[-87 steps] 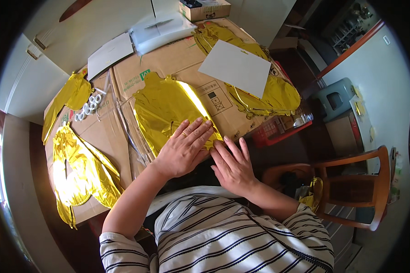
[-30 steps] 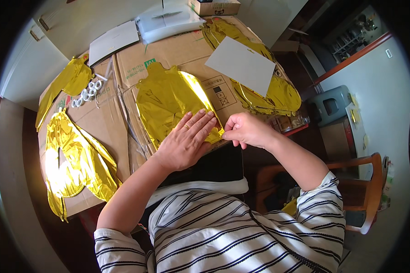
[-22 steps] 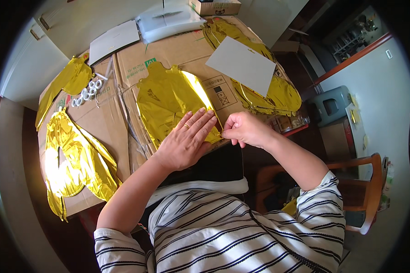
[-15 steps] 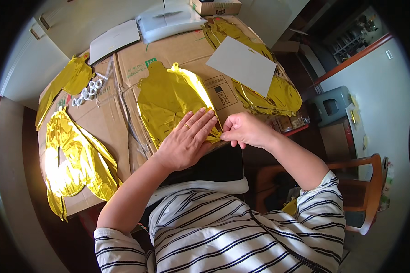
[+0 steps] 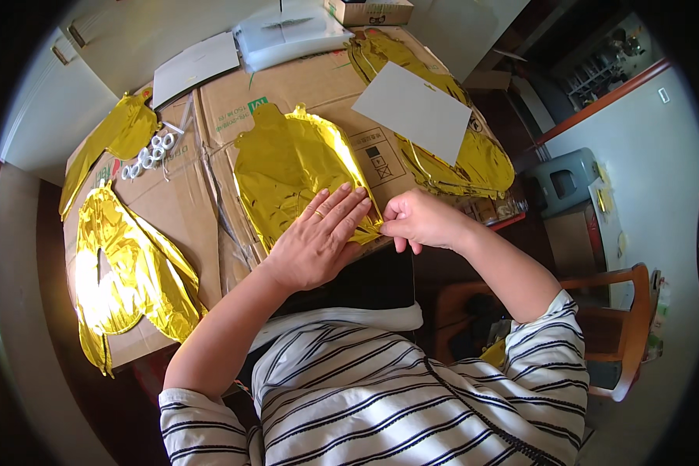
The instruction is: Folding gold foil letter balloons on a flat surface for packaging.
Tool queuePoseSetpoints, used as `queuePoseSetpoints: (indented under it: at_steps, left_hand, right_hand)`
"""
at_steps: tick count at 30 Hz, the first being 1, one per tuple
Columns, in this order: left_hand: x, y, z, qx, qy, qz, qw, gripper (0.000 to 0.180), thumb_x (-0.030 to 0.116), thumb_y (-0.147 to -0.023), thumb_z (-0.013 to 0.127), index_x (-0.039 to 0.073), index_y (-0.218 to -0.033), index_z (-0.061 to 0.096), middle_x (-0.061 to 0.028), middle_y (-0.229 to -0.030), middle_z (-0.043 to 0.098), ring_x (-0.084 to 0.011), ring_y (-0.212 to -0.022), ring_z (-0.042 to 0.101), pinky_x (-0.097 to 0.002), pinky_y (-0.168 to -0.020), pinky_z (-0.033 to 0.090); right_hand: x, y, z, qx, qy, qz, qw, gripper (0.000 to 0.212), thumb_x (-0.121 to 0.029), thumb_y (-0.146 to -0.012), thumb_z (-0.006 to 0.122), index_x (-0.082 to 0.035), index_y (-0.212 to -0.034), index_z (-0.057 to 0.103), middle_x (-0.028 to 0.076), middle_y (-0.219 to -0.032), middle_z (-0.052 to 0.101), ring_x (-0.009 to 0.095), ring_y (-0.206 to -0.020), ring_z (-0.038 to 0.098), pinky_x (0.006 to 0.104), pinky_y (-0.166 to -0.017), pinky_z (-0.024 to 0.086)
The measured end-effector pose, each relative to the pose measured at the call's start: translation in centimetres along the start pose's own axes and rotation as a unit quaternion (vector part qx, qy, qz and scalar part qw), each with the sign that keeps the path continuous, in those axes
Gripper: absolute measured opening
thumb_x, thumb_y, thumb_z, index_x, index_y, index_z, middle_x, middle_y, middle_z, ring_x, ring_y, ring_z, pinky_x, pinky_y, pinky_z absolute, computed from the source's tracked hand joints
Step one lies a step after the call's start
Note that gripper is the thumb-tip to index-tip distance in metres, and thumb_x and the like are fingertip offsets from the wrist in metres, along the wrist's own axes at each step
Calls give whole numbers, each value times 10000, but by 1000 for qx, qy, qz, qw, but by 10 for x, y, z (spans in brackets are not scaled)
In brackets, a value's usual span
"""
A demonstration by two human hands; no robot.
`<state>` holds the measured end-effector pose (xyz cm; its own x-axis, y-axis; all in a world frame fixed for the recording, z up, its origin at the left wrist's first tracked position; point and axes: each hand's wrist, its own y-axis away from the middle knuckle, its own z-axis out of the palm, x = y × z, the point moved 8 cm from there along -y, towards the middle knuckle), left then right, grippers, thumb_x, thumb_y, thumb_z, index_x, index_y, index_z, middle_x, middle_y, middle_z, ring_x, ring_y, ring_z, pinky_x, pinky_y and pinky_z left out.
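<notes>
A flat gold foil balloon [image 5: 283,163] lies on the cardboard in front of me, its lower part beneath my hands. My left hand [image 5: 318,233] presses flat on its lower right, fingers stretched out side by side, a ring on one of them. At the balloon's lower right corner, my right hand [image 5: 421,222] pinches the foil edge between thumb and fingers. The left palm hides part of the foil. Another shiny gold foil balloon [image 5: 151,283] lies at the left, crumpled and overhanging the near edge.
Flattened cardboard [image 5: 182,206] covers the table. White ribbon rolls [image 5: 146,161] sit at the left beside another gold foil piece [image 5: 124,132]. A grey-white card [image 5: 413,111] rests on a gold foil stack [image 5: 474,167]. Clear plastic bags [image 5: 287,39] lie behind; a wooden chair [image 5: 633,318] stands right.
My right hand has shifted very slightly, still pinching the foil corner. The left hand stays pressed on the balloon, and the foil's upper edge has moved a little.
</notes>
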<state>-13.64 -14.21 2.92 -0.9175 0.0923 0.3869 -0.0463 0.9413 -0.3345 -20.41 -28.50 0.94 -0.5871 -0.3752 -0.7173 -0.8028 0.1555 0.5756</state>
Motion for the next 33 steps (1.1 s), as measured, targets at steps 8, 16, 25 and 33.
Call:
queuePoseSetpoints:
  at_steps: [8, 16, 25, 33]
  left_hand:
    - [-1, 0, 4, -9, -8, 0, 1000, 710, 254, -939, 666, 47, -1549, 369, -152, -1584, 403, -344, -1497, 340, -510, -1230, 262]
    - [-1, 1, 7, -14, -35, -4, 999, 626, 278, -960, 647, 46, -1507, 447, -162, -1569, 426, -344, -1480, 367, -503, -1227, 266]
    - [-2, 1, 8, -17, -42, -4, 999, 626, 288, -961, 641, 36, -1502, 452, -167, -1573, 424, -341, -1487, 359, -496, -1231, 260]
    - [0, -1, 2, -7, -12, 1, 1000, 596, 208, -967, 608, 31, -1509, 436, -163, -1580, 418, -334, -1492, 356, -496, -1233, 255]
  right_hand:
    - [-7, 2, -1, -8, 40, 2, 999, 200, -146, -940, 639, 47, -902, 679, 92, -667, 684, 137, -493, 612, 293, -473, 494]
    - [-17, 12, 2, 128, 166, -79, 975, 163, -148, -906, 631, -6, -836, 669, 167, -678, 683, 301, -599, 692, 428, -599, 561]
    - [-28, 65, 25, 362, 396, -290, 792, 302, -199, -878, 728, -62, -1101, 578, 129, -1008, 678, 293, -952, 668, 447, -841, 494]
    - [-4, 68, 86, 363, 412, -337, 764, 484, -204, -918, 643, 16, -1345, 582, 205, -1446, 520, 399, -1364, 478, 545, -1148, 369]
